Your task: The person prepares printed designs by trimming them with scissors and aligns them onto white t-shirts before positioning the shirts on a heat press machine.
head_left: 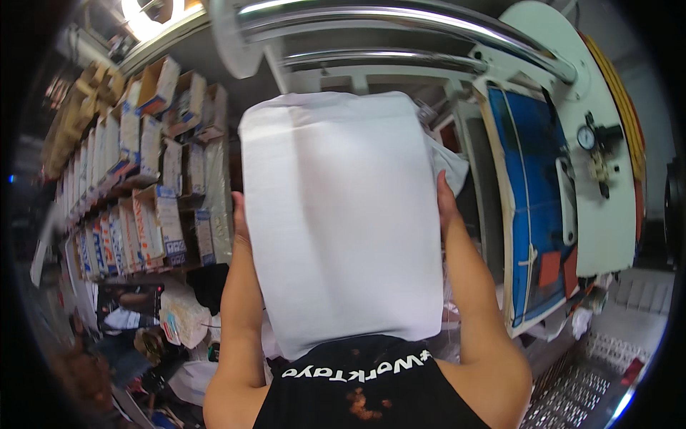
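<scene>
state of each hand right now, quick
Left hand: at the white cloth's left edge, fingers mostly hidden; grip can't be told.
Right hand: at its right edge, fingers mostly hidden; grip can't be told.

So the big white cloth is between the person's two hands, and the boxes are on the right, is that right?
Not quite: the head view shows the boxes on the left, not the right. The big white cloth is between the left hand and the right hand, as you said.

The white cloth (357, 236) spreads at centre, a long, lightly creased rectangle running near to far, far corners rounded.
</scene>
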A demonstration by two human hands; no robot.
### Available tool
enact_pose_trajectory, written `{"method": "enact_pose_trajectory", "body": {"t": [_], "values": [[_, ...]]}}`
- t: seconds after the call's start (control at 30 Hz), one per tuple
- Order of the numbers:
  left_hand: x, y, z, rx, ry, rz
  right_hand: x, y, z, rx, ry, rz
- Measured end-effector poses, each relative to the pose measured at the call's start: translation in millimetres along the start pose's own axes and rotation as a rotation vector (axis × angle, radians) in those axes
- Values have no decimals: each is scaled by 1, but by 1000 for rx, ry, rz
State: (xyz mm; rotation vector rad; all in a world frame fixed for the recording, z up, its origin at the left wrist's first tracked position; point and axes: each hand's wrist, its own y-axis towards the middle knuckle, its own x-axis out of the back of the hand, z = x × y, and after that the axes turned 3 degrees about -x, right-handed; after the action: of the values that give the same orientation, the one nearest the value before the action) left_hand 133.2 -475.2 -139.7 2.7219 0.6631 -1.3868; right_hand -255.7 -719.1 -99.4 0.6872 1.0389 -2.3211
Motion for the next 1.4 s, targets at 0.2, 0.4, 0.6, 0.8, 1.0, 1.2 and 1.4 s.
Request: {"method": "enact_pose_trajectory", "body": {"t": [0.2, 0.4, 0.6, 0.8, 1.0, 1.2, 1.4], "values": [[2, 34, -56, -64, -133, -72, 48, 41, 35, 609, 214, -59], [28, 54, -78, -28, -45, -203, 139, 93, 36, 438, -231, -700], [18, 48, -81, -93, 21, -254, 123, 61, 8, 439, -353, -766], [14, 42, -74, -126, 31, -308, 107, 43, 12, 432, -259, -722], [47, 55, -64, -95, -42, -300, 102, 51, 16, 438, -274, -727], [54, 70, -62, -45, 7, -273, 106, 71, 23, 469, -358, -775], [60, 71, -67, -9, 51, -288, 97, 78, 35, 382, -292, -709]]}}
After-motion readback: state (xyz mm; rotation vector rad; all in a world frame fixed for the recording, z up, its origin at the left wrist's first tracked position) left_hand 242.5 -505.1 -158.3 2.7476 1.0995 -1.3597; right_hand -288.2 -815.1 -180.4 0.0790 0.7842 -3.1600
